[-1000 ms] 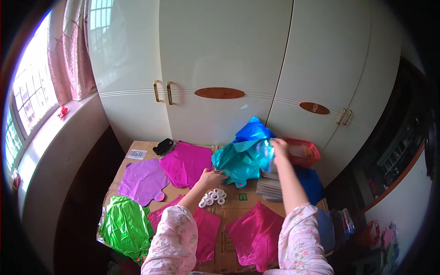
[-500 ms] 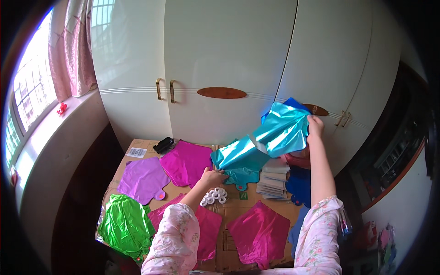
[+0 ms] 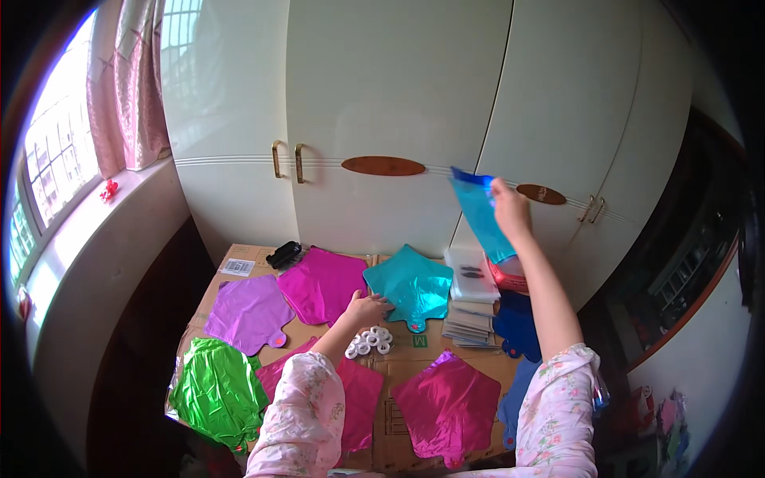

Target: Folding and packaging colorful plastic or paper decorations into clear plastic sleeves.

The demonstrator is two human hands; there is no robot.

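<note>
High at the right, my right hand (image 3: pixel 512 210) is closed on a hanging teal foil balloon (image 3: pixel 480 213) with a darker blue upper edge. Its far side is partly behind my hand. A flat, star-shaped teal balloon (image 3: pixel 410 283) lies on the cardboard. My left hand (image 3: pixel 368 308) is at its lower left edge, fingers stretched out and lying flat. Left of that hand is a flat magenta balloon (image 3: pixel 323 283). Just below it sits a small pile of white ribbon rolls (image 3: pixel 370 342).
Purple (image 3: pixel 249 313), green (image 3: pixel 219 392) and dark pink (image 3: pixel 450 406) flat balloons lie around on the cardboard (image 3: pixel 370 458). Right of the teal star stand stacked packets (image 3: pixel 472 323), dark blue foil (image 3: pixel 519 327) and a red item (image 3: pixel 507 275). A white wardrobe (image 3: pixel 382 95) rises behind.
My right hand has moved left and slightly down with the teal balloon, which has swung off the table and hangs down. The teal star beneath is now uncovered. My left hand stays almost in place.
</note>
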